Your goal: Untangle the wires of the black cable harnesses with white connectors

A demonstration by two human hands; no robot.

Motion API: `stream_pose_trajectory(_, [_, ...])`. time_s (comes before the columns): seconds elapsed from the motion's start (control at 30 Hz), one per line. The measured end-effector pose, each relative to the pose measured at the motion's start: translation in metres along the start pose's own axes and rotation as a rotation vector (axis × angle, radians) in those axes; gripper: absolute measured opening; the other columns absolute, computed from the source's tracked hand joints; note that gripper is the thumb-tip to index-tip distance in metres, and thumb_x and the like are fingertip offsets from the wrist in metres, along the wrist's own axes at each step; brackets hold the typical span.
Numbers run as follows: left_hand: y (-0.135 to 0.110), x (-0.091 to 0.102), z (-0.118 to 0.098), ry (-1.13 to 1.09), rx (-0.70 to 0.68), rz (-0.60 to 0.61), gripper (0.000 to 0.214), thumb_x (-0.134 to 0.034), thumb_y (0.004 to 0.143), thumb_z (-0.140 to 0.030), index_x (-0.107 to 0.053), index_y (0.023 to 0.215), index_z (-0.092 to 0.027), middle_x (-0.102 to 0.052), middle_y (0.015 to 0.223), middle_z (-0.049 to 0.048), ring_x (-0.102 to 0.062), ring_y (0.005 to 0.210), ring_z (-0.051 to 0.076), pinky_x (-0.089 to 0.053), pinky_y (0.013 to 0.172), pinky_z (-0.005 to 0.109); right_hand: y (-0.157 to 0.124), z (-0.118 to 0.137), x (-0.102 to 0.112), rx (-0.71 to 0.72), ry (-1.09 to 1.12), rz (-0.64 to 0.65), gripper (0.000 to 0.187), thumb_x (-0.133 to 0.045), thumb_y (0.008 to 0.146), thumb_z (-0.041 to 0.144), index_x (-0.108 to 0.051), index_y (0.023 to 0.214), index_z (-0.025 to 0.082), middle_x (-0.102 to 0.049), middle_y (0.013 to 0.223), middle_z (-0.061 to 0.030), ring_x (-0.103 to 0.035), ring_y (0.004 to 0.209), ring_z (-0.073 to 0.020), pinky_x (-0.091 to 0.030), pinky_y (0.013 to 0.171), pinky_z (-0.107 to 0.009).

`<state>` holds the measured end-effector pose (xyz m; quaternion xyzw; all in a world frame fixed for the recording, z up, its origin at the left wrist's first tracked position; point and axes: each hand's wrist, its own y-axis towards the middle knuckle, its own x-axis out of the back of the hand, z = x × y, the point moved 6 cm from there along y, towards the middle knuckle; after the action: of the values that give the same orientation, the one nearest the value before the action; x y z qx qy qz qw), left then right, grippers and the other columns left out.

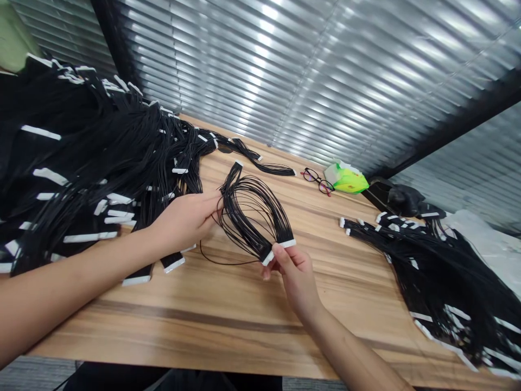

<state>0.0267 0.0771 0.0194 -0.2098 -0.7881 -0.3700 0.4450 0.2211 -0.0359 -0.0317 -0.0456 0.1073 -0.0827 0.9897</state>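
Observation:
I hold one black wire harness (pixel 254 209) bent into a loop above the wooden table (pixel 228 309). My right hand (pixel 295 274) pinches its white connector end (pixel 279 250). My left hand (pixel 187 220) is closed on the wires near the loop's left side. The harness's other end with a small white connector (pixel 238 163) points away from me. One thin black wire (pixel 220 260) hangs loose below the loop.
A large heap of black harnesses with white connectors (pixel 81 163) covers the table's left. A second pile (pixel 443 271) lies at the right. Glasses (pixel 317 181) and a green-and-white packet (pixel 345 178) sit at the far edge, before window blinds (pixel 305 70).

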Motion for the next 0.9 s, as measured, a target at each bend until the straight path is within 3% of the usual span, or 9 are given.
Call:
stream_pose_trajectory(0.1, [0.0, -0.001, 0.003, -0.069, 0.012, 0.004, 0.038, -0.038, 0.104, -0.033, -0.074, 0.1, -0.024, -0.079, 0.113, 0.004, -0.074, 0.114, 0.02, -0.06, 0.096, 0.029, -0.001, 0.002, -0.005, -0.012, -0.018, 0.064, 0.051, -0.085, 0.081, 0.065, -0.075, 0.063, 0.018, -0.07, 0.052, -0.002, -0.061, 0.044, -0.0132, -0.055, 0.051, -0.027])
stream_pose_trajectory(0.23, [-0.002, 0.002, 0.012, -0.128, 0.078, -0.051, 0.033, -0.043, 0.1, -0.025, -0.073, 0.115, -0.021, -0.081, 0.117, 0.0086, -0.076, 0.105, 0.026, -0.06, 0.09, 0.039, -0.002, 0.007, -0.009, -0.001, -0.056, 0.12, 0.05, -0.083, 0.083, 0.064, -0.075, 0.063, 0.019, -0.072, 0.054, -0.0035, -0.061, 0.044, -0.0138, -0.056, 0.05, -0.028])
stream_pose_trajectory(0.33, [-0.001, 0.003, 0.011, -0.173, 0.022, -0.078, 0.035, -0.043, 0.104, -0.027, -0.073, 0.122, -0.021, -0.08, 0.122, 0.0101, -0.075, 0.108, 0.026, -0.059, 0.092, 0.041, -0.003, 0.009, -0.011, -0.01, -0.059, 0.162, 0.05, -0.082, 0.083, 0.065, -0.076, 0.063, 0.019, -0.073, 0.055, -0.0036, -0.061, 0.044, -0.0135, -0.056, 0.05, -0.028])
stream_pose_trajectory(0.47, [0.001, -0.002, 0.006, -0.267, -0.126, -0.079, 0.037, -0.039, 0.108, -0.033, -0.073, 0.12, -0.026, -0.08, 0.118, 0.0063, -0.074, 0.103, 0.019, -0.06, 0.095, 0.036, -0.006, 0.006, -0.016, -0.06, -0.079, 0.252, 0.049, -0.081, 0.085, 0.063, -0.077, 0.064, 0.019, -0.074, 0.057, -0.0039, -0.062, 0.047, -0.0129, -0.056, 0.052, -0.026])
stream_pose_trajectory(0.67, [-0.002, -0.002, -0.003, -0.293, -0.255, -0.052, 0.04, -0.041, 0.11, -0.045, -0.077, 0.113, -0.028, -0.08, 0.116, 0.005, -0.07, 0.115, 0.022, -0.052, 0.112, 0.042, -0.009, 0.003, -0.02, -0.099, -0.034, 0.321, 0.045, -0.082, 0.087, 0.058, -0.079, 0.067, 0.018, -0.075, 0.06, -0.0036, -0.063, 0.049, -0.0115, -0.056, 0.052, -0.024])
stream_pose_trajectory(0.8, [-0.001, 0.006, -0.006, -0.299, -0.217, -0.088, 0.039, -0.05, 0.109, -0.048, -0.079, 0.093, -0.028, -0.081, 0.093, 0.0005, -0.071, 0.094, 0.02, -0.054, 0.1, 0.038, -0.007, 0.003, -0.017, -0.116, 0.014, 0.299, 0.042, -0.083, 0.087, 0.056, -0.079, 0.07, 0.018, -0.074, 0.058, -0.0025, -0.063, 0.048, -0.0108, -0.055, 0.052, -0.023])
stream_pose_trajectory(0.9, [-0.001, 0.004, -0.009, -0.367, -0.222, -0.081, 0.031, -0.058, 0.107, -0.05, -0.083, 0.101, -0.033, -0.083, 0.095, -0.0013, -0.075, 0.091, 0.017, -0.058, 0.095, 0.031, -0.006, 0.003, -0.017, -0.134, 0.013, 0.319, 0.043, -0.083, 0.087, 0.057, -0.079, 0.069, 0.018, -0.074, 0.057, -0.0022, -0.063, 0.047, -0.0107, -0.055, 0.052, -0.023])
